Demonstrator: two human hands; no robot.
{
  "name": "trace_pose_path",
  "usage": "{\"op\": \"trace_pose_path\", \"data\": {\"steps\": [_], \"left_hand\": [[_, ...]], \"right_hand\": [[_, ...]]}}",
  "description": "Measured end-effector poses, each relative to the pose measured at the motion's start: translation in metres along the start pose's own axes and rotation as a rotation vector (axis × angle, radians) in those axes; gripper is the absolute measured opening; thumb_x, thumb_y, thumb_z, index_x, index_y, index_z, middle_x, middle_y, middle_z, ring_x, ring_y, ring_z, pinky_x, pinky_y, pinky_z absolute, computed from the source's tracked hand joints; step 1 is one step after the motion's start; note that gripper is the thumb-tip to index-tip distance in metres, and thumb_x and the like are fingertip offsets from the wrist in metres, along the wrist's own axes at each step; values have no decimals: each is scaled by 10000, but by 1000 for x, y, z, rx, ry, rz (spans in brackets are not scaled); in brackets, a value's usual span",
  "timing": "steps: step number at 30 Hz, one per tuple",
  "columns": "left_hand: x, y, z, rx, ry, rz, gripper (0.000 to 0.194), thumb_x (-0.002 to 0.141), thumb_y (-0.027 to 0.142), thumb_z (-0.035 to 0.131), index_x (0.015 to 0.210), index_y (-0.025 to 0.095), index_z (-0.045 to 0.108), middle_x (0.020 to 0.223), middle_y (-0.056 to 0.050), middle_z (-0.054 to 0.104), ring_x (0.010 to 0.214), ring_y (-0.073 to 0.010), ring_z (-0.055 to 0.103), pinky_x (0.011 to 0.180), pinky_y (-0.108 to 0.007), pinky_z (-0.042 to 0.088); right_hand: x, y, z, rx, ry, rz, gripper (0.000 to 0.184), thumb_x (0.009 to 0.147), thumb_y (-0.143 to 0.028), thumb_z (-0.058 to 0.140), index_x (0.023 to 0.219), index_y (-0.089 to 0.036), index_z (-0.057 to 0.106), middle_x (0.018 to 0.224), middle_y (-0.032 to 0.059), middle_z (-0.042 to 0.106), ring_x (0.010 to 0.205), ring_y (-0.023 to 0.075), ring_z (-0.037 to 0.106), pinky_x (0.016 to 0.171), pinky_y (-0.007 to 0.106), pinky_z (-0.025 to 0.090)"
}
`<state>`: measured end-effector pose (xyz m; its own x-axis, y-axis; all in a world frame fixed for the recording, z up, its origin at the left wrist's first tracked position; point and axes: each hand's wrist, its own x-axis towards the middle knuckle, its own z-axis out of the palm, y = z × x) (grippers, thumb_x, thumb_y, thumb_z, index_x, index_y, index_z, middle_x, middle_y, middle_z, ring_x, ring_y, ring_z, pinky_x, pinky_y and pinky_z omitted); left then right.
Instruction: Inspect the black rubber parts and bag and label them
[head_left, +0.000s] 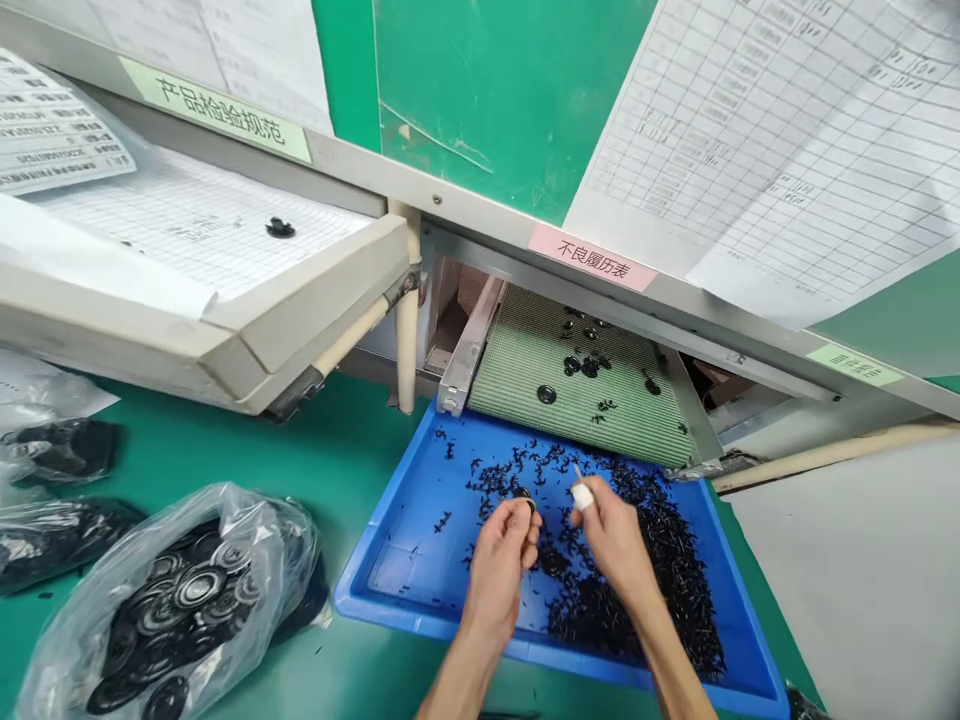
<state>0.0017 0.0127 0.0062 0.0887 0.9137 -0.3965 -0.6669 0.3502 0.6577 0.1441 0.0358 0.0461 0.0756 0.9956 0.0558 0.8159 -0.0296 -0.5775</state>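
My left hand (501,558) hovers over a blue tray (409,560) with its fingers curled round a small black round part (525,497). Just to its right, my right hand (611,535) pinches a thin blade-like tool (577,474); one finger wears a white wrap (583,496). Black scrap bits (660,570) lie piled across the tray under and to the right of both hands. Behind the tray slopes a green mesh conveyor (525,385) carrying a few more black round parts (547,394).
A clear bag of black round parts (180,600) lies at the lower left, with more bags (60,450) behind it. A beige raised shelf (225,300) with paper sheets and one black part (280,228) overhangs the left. Paper forms (787,140) hang on the green wall.
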Motion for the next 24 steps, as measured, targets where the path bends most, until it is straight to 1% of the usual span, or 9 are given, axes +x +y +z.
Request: {"op": "trace_pose_path", "data": {"steps": [4, 6, 9, 12, 14, 16, 19, 22, 24], "left_hand": [[4, 6, 0, -228, -8, -99, 197, 674, 227, 724, 801, 148, 596, 834, -73, 669, 636, -94, 533, 506, -170, 367], [6, 6, -2, -283, -2, -125, 189, 633, 160, 721, 790, 134, 619, 831, -77, 677, 647, -96, 555, 528, -171, 403], [10, 4, -6, -333, 16, -140, 191, 614, 145, 729, 789, 113, 660, 838, -76, 675, 676, -106, 584, 557, -178, 443], [11, 3, -5, -355, 21, -123, 174, 638, 173, 755, 780, 118, 671, 845, -68, 670, 704, -112, 594, 590, -189, 464], [8, 4, -3, -346, 12, -84, 180, 674, 213, 768, 798, 124, 673, 865, -65, 667, 717, -105, 587, 606, -187, 463], [5, 5, 0, -328, 6, -40, 231, 701, 263, 772, 863, 126, 681, 894, -71, 665, 728, -100, 578, 603, -182, 452], [2, 5, 1, -315, -6, -20, 337, 725, 353, 757, 949, 115, 678, 903, -83, 655, 727, -100, 569, 560, -175, 424], [3, 2, 0, -319, -23, -51, 361, 723, 419, 744, 891, 110, 667, 791, -46, 621, 647, -81, 533, 486, -164, 368], [3, 0, -2, -309, -27, -79, 350, 694, 422, 767, 820, 118, 648, 694, -8, 577, 586, -65, 492, 445, -154, 319]], "right_hand": [[56, -15, -35, -255, 223, -220, 281, 888, -216, 392, 1002, -178, 646, 891, 62, 651, 766, 183, 574, 691, 261, 397], [92, -28, -45, -360, 207, -277, 353, 860, -128, 389, 1100, -175, 643, 986, 79, 632, 844, 190, 571, 723, 262, 386], [135, -41, -49, -411, 146, -290, 434, 802, -45, 420, 1142, -193, 645, 995, 71, 629, 817, 176, 565, 690, 256, 360], [148, -47, -49, -431, 111, -293, 390, 791, -23, 418, 1023, -179, 689, 950, 83, 644, 768, 177, 564, 656, 263, 345], [136, -48, -46, -426, 100, -305, 358, 806, -34, 411, 988, -171, 688, 947, 89, 646, 786, 185, 574, 672, 267, 359], [110, -47, -40, -400, 55, -346, 327, 820, -59, 428, 998, -178, 675, 944, 72, 648, 818, 185, 587, 713, 265, 386], [59, -44, -27, -246, -107, -434, 314, 837, -81, 436, 1018, -199, 665, 935, 42, 648, 839, 164, 599, 747, 251, 427], [17, -43, -17, -124, -259, -456, 336, 884, -98, 401, 1042, -228, 668, 930, 35, 631, 803, 140, 597, 722, 237, 447], [2, -44, -15, -136, -310, -444, 343, 906, -114, 389, 1055, -245, 668, 938, 30, 618, 769, 128, 591, 710, 232, 448]]}}
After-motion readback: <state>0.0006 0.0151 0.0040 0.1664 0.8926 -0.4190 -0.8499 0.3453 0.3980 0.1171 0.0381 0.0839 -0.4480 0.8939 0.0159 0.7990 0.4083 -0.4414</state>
